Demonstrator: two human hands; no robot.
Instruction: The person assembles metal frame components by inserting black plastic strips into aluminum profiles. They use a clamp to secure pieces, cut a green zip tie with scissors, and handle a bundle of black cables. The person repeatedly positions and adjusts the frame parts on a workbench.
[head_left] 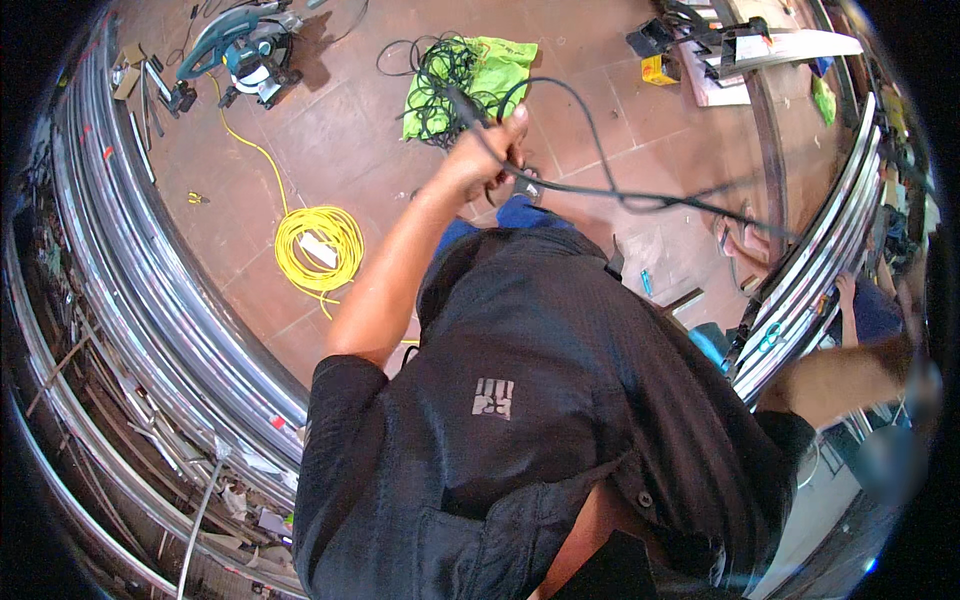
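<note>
My left hand [487,160] is closed around a black cable [590,190], held out in front of my body. A thicker black piece [464,106] sticks up from the fist; its kind is unclear. From the hand the cable makes a loop and runs off toward the right. Beyond it, a tangled heap of black cable [445,75] lies on a bright green cloth or bag [512,62] on the floor. My right arm reaches out to the far right, where my right hand [922,385] is smeared by motion at the picture's rim, its fingers unreadable.
A coil of yellow cable [320,250] and small yellow-handled pliers [198,198] lie on the tiled floor. A power saw [255,60] stands at the far left. Long metal profiles [150,260] line the left; more [825,235] lie at right, beside another person's arm [848,305].
</note>
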